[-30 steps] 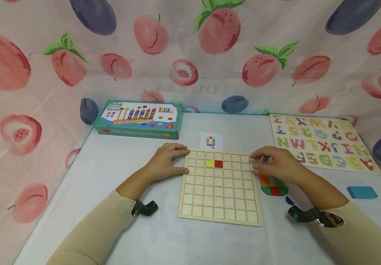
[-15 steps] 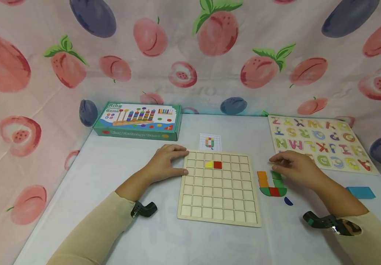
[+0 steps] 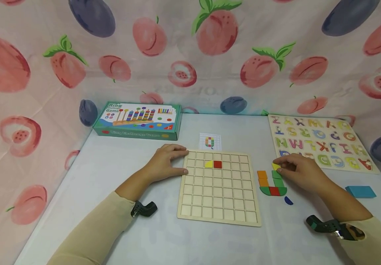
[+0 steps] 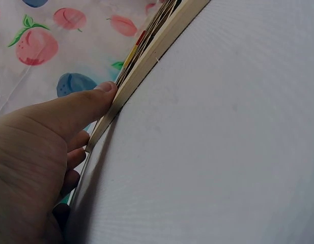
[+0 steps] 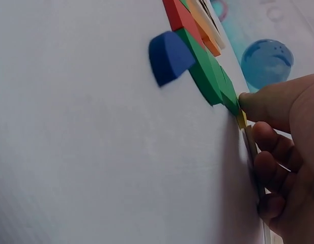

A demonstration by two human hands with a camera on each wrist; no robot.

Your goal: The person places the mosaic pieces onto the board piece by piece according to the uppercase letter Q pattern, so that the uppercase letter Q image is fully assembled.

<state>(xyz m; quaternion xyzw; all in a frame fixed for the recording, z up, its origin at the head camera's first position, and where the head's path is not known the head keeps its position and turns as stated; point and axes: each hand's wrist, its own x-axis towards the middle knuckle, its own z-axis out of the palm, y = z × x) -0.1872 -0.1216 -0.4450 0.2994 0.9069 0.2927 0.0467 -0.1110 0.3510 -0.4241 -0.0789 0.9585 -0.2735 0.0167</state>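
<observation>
A wooden grid board (image 3: 219,200) lies in front of me, with a yellow tile (image 3: 209,164) and a red square tile (image 3: 217,164) side by side in its second row. My left hand (image 3: 162,163) touches the board's left edge with thumb and fingertips; in the left wrist view the thumb (image 4: 90,104) rests against the rim. To the board's right, my right hand (image 3: 298,168) pinches another yellow tile (image 3: 276,166) between thumb and index finger, at the top of a column of green tiles (image 3: 278,178). Its exact shape is partly hidden by the fingers.
Orange tiles (image 3: 262,178) and a red tile (image 3: 274,191) sit with the green ones; a blue half-round piece (image 3: 288,200) lies below. Around them are a pattern card (image 3: 210,141), a green game box (image 3: 137,121), an alphabet board (image 3: 323,141) and a teal block (image 3: 360,191).
My right hand has moved right from the board's right edge to the loose tiles, and now holds a yellow one. The left hand has stayed at the board's left edge.
</observation>
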